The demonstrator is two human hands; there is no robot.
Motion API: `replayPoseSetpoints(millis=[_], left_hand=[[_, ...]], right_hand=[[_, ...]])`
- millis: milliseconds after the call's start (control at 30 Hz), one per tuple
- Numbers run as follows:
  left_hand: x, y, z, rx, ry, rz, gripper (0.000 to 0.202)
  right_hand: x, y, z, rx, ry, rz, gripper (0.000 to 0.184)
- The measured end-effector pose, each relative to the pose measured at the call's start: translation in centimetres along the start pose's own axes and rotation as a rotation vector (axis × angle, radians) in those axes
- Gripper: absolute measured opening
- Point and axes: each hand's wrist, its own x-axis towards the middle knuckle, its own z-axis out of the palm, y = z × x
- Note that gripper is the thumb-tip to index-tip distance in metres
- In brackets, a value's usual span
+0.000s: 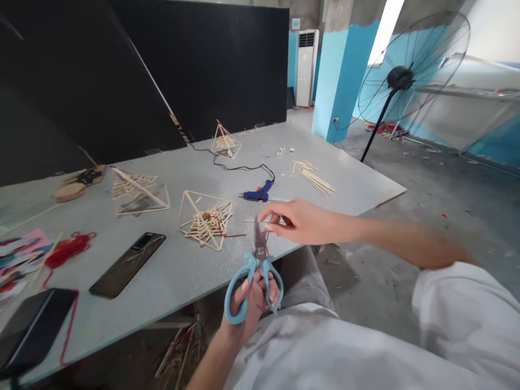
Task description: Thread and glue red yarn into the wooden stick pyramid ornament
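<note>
My left hand (257, 295) is closed through the handle loops of light-blue scissors (260, 250), whose blades point away from me at the table edge. Close to the blades, my right hand (290, 221) pinches a thin red yarn (235, 235). One stretch of this yarn runs over the tabletop from a stick pyramid (207, 225) lying to the left, and a short piece hangs by the scissors. Whether the blades touch the yarn, I cannot tell. Just beyond my right fingertips lies a blue glue gun (259, 192) with a black cord.
Two more stick pyramids, one left (140, 190) and one farther back (226, 142), stand on the grey table (179, 292). Loose sticks (317, 180) lie at the right. A phone (128, 265), a red yarn bundle (69, 250) and a black case (38, 325) are left. A fan (400, 78) stands beyond.
</note>
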Motion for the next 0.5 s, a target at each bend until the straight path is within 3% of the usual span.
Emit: replayPoseSetpoints(millis=[133, 233, 367, 500], left_hand=[[0.3, 1.4, -1.0, 0.195, 0.087, 0.026, 0.046], [0.8, 2.6, -2.0, 0.32, 0.101, 0.0, 0.051], [1.5, 3.1, -2.5, 0.456, 0.092, -0.023, 0.059], [1.3, 3.0, -2.6, 0.436, 0.083, -0.067, 0.065]], right_hand=[[-4.0, 2.1, 0.7, 0.238, -0.072, 0.112, 0.032], [-5.9, 4.8, 2.1, 0.473, -0.033, 0.207, 0.035], [-6.9, 8.4, 4.2, 0.738, 0.036, 0.347, 0.046], [-6.9, 10.6, 3.9, 0.865, 0.132, 0.454, 0.049]])
